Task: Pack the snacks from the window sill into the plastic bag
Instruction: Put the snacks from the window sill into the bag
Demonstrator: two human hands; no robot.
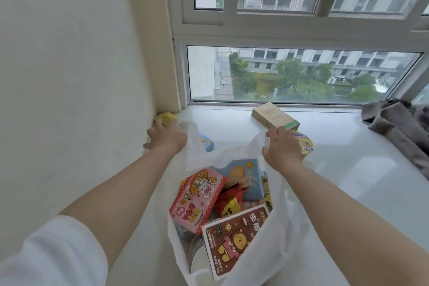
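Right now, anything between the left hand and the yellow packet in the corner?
Nothing visible. The left hand is already at the yellow packet against the wall, fingertips seemingly on it. The plastic bag handle rises just right of that hand, off the reach line. The right hand holds the other handle.

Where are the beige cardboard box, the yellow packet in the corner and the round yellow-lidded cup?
Beige cardboard box (274,115): head view, top face.
Yellow packet (166,118): head view, visible top, above the left hand.
Round yellow-lidded cup (305,143): head view, lid.

Four snacks on the sill (232,121), several in one bag (287,227), two hands.
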